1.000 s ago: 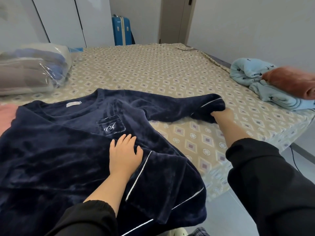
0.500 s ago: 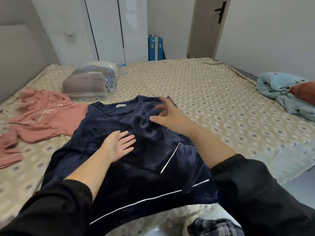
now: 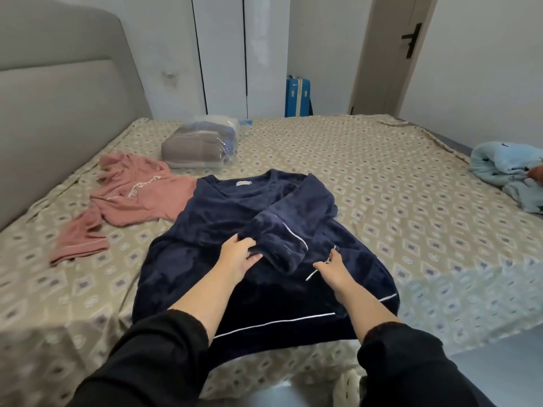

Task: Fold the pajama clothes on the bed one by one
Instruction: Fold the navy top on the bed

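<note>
Across the bed's near edge the navy pajama top lies flat, hem nearest, collar farthest. The left hand has the cuff of the folded sleeve pinched in its grip, and the sleeve runs away rightward toward the shoulder. The right hand rests slack-fingered on the top just beside it.

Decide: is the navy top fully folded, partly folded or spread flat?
Partly folded: one sleeve lies across the navy top; its body lies flat.

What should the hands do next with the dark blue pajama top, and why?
Probably press the folded sleeve flat onto the dark blue pajama top. It lies puffy and bunched across the front, with the left hand at its cuff and the right hand open on the fabric beside it. Flat layers should fold tidier.
</note>
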A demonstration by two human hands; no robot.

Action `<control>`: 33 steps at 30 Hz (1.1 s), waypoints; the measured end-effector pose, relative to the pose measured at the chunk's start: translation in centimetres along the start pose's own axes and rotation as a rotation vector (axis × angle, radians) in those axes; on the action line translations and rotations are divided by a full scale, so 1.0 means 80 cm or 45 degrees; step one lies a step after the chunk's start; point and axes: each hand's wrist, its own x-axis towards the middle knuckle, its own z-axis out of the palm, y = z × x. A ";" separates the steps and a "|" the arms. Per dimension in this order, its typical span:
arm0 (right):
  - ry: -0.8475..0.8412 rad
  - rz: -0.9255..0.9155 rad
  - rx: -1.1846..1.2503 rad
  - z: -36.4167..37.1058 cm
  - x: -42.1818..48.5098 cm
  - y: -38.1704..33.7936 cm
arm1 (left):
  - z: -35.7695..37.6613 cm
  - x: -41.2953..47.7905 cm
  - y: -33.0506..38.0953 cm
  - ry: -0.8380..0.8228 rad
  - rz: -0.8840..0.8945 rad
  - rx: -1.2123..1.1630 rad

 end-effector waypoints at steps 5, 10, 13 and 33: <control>-0.050 -0.008 0.101 -0.007 0.014 0.011 | -0.084 -0.008 0.009 0.177 0.007 0.297; -0.070 0.020 0.047 -0.004 0.021 0.018 | -0.105 -0.012 0.004 0.289 -0.134 0.222; -0.021 0.055 -0.051 0.007 0.024 0.009 | -0.083 -0.013 -0.004 0.192 -0.115 0.325; 0.152 0.044 -0.448 0.032 0.024 0.005 | -0.095 -0.046 -0.048 -0.067 0.847 2.509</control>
